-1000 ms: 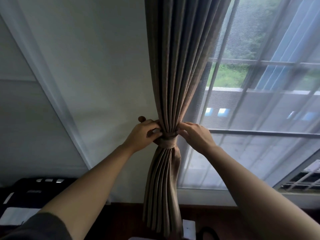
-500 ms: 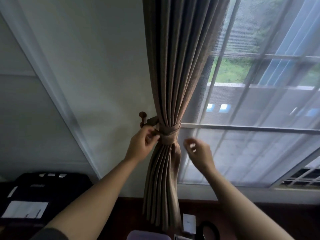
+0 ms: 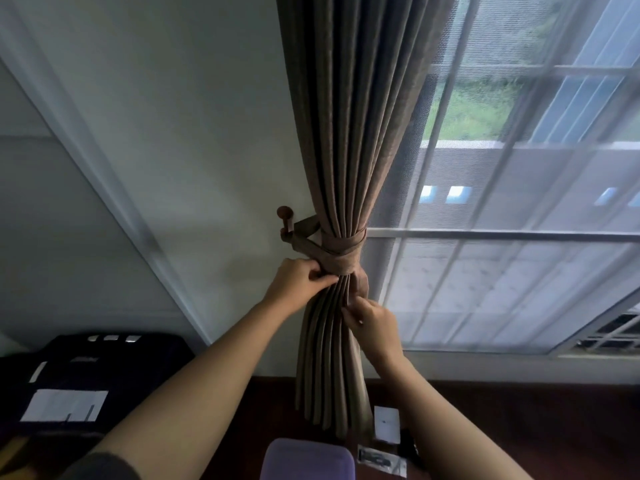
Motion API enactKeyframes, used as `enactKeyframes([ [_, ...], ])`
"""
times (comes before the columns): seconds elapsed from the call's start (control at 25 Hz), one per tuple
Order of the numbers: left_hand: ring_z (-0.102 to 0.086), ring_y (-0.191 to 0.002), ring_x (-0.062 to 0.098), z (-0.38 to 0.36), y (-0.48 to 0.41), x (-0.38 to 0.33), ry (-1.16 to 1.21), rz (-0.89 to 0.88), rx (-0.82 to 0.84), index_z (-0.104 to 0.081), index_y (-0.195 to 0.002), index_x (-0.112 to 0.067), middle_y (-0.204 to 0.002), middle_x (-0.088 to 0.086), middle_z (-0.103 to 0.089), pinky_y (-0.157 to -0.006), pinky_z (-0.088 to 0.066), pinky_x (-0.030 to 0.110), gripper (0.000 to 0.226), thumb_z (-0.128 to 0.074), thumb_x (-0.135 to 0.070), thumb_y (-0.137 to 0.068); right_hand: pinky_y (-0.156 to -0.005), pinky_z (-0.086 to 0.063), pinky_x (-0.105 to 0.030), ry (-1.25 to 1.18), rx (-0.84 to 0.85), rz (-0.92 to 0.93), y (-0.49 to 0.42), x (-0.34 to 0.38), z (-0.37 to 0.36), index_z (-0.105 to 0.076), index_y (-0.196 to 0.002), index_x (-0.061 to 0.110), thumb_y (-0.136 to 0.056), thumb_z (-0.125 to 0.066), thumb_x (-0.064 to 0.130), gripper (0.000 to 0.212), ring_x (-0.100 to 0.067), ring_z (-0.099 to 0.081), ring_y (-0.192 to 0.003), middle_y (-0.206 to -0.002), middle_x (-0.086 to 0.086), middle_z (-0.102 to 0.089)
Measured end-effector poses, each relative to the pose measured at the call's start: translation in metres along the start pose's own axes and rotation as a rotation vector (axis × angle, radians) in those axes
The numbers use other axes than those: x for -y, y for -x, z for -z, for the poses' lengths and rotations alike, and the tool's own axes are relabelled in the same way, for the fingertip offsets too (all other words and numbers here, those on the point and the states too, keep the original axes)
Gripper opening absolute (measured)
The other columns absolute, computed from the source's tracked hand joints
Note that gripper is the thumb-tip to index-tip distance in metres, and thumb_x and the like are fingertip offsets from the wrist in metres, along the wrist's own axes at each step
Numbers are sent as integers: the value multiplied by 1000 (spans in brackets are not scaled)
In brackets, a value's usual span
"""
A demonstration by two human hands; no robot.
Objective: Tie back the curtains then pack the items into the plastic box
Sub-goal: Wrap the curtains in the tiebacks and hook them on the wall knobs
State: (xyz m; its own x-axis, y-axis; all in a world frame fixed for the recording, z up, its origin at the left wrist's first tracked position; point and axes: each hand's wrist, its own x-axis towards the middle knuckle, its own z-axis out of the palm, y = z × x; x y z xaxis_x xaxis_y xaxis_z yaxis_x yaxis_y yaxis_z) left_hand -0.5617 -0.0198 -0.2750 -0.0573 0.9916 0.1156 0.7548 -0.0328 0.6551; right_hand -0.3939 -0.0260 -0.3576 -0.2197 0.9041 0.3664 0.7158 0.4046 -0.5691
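Back at the curtain (image 3: 325, 358), right hand (image 3: 375, 323) pinches pleats; left hand (image 3: 298, 284) likewise.

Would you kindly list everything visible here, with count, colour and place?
curtain: one, brown, centre
hook: one, reddish brown, left of the curtain
tieback: one, brown, round the curtain, on the hook
sheer: one, white, right of the curtain
case: one, black, lower left
paper: one, white, on the case
box: one, purple, bottom centre
card: one, white, right of the box
packet: one, clear, below the card
left hand: one, pinches the curtain under the tieback
right hand: one, pinches the curtain lower down
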Motion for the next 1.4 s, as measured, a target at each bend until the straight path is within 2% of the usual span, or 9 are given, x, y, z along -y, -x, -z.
enactKeyframes([
  [0.2,-69,-78,17,-1,2,-2,-1,-19,1,-73,-90,-8,-83,6,-74,-72,-51,25,30,-70,-36,-80,-53,-44,-29,-52,126,85,-5,-10,15,-63,-71,13,-82,-66,22,15,-14,-59,-54,-65,-4,-65],
  [0.28,-69,-78,14,2,3,0,9,-26,24,-73,-91,-9,-84,5,-74,-75,-53,25,30,-71,-36,-79,-56,-47,-20,-317,5,-148,-20,-16,25,-65,-86,12,-89,-60,18,8,-2,-60,-57,-77,-3,-66],
  [0.36,-68,-80,12,1,6,0,0,-32,30,-72,-95,-10,-89,4,-74,-75,-51,20,33,-72,-37,-77,-61,-50,-24,-528,-68,-401,-33,-21,30,-63,-99,12,-94,-51,18,14,-10,-67,-66,-89,-4,-64],
  [0.44,-68,-80,13,-4,6,-1,-35,-20,24,-71,-94,-8,-88,4,-74,-70,-46,18,34,-72,-38,-78,-68,-52,-32,-546,108,-462,-42,-20,26,-63,-104,14,-96,-47,21,20,-20,-65,-76,-91,-4,-64],
  [0.56,-64,-71,15,-9,7,-1,-56,-19,25,-65,-77,-9,-75,3,-70,-61,-39,19,27,-70,-36,-81,-67,-49,-27,-652,205,-493,-50,-19,16,-63,-89,15,-95,-48,20,17,-15,-56,-71,-78,-2,-62],
  [0.72,-67,-70,21,-13,3,5,-66,-58,37,-68,-77,-3,-73,9,-71,-67,-48,30,30,-67,-32,-84,-70,-49,-25,-1036,397,-594,-63,-33,-2,-63,-102,1,-97,-46,22,26,-14,-59,-74,-81,-7,-65],
  [0.92,-62,-67,20,-13,3,3,-74,-63,-27,-67,-75,-3,-72,11,-70,-61,-36,23,29,-66,-30,-85,-69,-52,-28,-879,283,-629,-86,-28,-15,-59,-95,6,-88,-62,24,20,-16,-61,-71,-86,-11,-64],
  [1.12,-67,-80,26,-9,21,7,-45,-42,-42,-69,-92,-3,-85,14,-73,-72,-49,30,33,-63,-35,-86,-85,-51,-37,-604,38,-701,-51,-48,8,-64,-106,8,-88,-61,26,26,-21,-63,-89,-95,-11,-68],
  [1.4,-67,-94,33,-41,94,26,-52,193,-197,-66,-107,2,-102,19,-71,-83,-54,40,42,-56,-35,-91,-93,-50,-47,-395,299,-594,20,-60,38,-66,-93,16,-93,-49,35,25,-26,-65,-95,-89,-7,-70],
])
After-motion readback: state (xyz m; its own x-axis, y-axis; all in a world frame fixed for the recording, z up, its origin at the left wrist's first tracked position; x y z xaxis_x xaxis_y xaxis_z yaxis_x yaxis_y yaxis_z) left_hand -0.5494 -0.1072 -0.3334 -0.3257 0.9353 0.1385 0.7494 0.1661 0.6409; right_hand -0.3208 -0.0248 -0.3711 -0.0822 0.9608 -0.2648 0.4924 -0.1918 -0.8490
